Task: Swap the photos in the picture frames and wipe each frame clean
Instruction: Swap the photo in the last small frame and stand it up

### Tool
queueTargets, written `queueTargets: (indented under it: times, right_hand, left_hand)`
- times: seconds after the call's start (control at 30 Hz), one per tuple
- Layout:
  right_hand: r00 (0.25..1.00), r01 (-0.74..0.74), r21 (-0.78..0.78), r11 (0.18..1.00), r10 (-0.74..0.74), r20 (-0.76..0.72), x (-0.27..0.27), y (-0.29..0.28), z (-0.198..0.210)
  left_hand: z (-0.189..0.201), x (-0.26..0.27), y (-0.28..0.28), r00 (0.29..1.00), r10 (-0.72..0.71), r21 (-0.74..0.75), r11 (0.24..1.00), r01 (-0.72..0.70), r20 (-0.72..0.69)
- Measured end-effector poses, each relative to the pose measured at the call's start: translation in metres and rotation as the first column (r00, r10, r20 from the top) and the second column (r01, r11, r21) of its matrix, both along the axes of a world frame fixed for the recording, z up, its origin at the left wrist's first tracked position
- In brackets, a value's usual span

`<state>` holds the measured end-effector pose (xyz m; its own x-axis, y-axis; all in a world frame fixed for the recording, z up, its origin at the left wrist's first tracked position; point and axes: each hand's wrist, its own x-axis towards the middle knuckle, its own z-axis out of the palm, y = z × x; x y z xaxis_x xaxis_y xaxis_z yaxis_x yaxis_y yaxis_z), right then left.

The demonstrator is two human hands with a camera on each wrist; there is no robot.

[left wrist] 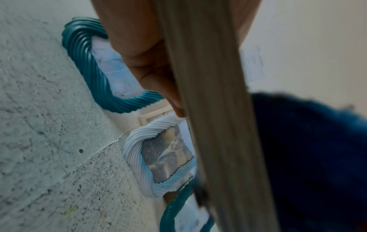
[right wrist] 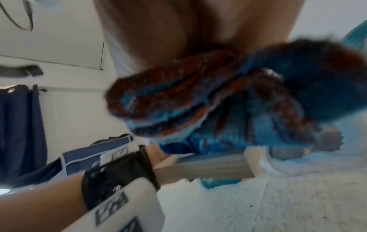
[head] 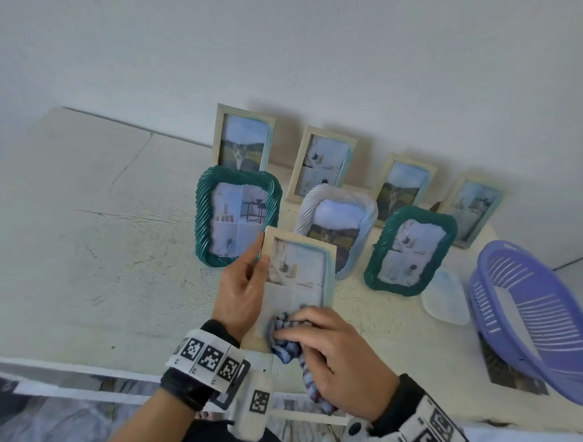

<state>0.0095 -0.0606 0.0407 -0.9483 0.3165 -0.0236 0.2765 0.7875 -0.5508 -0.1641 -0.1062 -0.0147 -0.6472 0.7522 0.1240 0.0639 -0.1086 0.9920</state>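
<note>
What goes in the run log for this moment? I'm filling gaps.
step: wiping | left hand: holds wooden frame | right hand: presses striped cloth on frame's lower glass | frame: off table, tilted

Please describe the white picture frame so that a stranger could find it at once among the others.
On the pale table, frames stand in two rows before the wall. In the front row, look between the two green twisted frames. The white frame there has the same rope-like twisted border, but it alone is white, and its photo shows a dark landscape under sky.

My work surface is a cream tabletop (head: 85, 233) with cracked paint. Standing on it: four pale rectangular frames (head: 322, 162) behind two teal rope frames (head: 236, 215) and a white one (head: 338, 222); a clear lid (head: 446, 297); a purple basket (head: 531, 325) over a loose photo (head: 506, 374).
</note>
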Motion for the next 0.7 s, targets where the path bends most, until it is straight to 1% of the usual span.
queueTargets:
  times: [0.07,0.1,0.17,0.23,0.3,0.33,0.37,0.43,0.47,0.5,0.57,0.63,0.7]
  right_hand:
    - [0.999,0.033,-0.107,0.994,-0.034,-0.006,0.015,0.007,0.008]
    - [0.997,0.069,-0.173,0.983,-0.074,-0.024,0.023,0.012,0.014]
    - [0.98,0.162,-0.291,0.943,-0.189,-0.066,0.043,0.023,0.028]
    - [0.943,0.279,-0.316,0.907,-0.321,-0.087,0.067,0.039,0.039]
    - [0.901,0.401,-0.248,0.882,-0.429,-0.069,0.094,0.062,0.039]
    - [0.883,0.455,-0.169,0.874,-0.468,-0.043,0.107,0.077,0.034]
    - [0.863,0.503,-0.058,0.862,-0.505,-0.009,0.119,0.093,0.026]
    - [0.807,0.573,0.155,0.805,-0.587,0.062,0.137,0.126,0.009]
    - [0.768,0.6,0.232,0.766,-0.632,0.101,0.142,0.14,0.002]
    - [0.725,0.623,0.285,0.728,-0.675,0.138,0.144,0.151,-0.003]
    - [0.661,0.641,0.354,0.681,-0.724,0.196,0.144,0.172,-0.013]
    - [0.626,0.632,0.402,0.662,-0.743,0.239,0.141,0.192,-0.021]
    - [0.622,0.61,0.43,0.666,-0.738,0.261,0.135,0.21,-0.028]
  left_hand:
    - [-0.001,0.005,0.002,1.0,0.0,-0.002,1.0,0.0,0.003]
    - [-0.003,0.007,0.004,1.0,-0.006,-0.007,1.0,0.006,0.008]
    - [-0.004,0.009,0.006,1.0,-0.006,-0.024,1.0,0.006,0.026]
    - [-0.003,0.01,0.007,0.999,-0.004,-0.034,0.999,0.005,0.035]
    - [-0.002,0.011,0.007,0.997,-0.003,-0.032,0.999,0.005,0.072]
    - [-0.002,0.011,0.007,0.996,0.005,-0.031,1.0,-0.003,0.084]
    - [-0.001,0.011,0.007,0.996,0.015,-0.033,0.999,-0.012,0.085]
    - [0.0,0.013,0.008,0.997,0.021,-0.045,0.999,-0.018,0.078]
    - [0.001,0.015,0.007,0.997,0.021,-0.047,0.999,-0.018,0.072]
    - [0.001,0.017,0.007,0.997,0.023,-0.048,0.999,-0.02,0.07]
    - [-0.001,0.02,0.007,0.996,0.041,-0.05,0.998,-0.037,0.08]
    - [-0.004,0.022,0.006,0.993,0.051,-0.047,0.998,-0.046,0.109]
    - [-0.006,0.025,0.005,0.992,0.047,-0.058,0.997,-0.04,0.117]
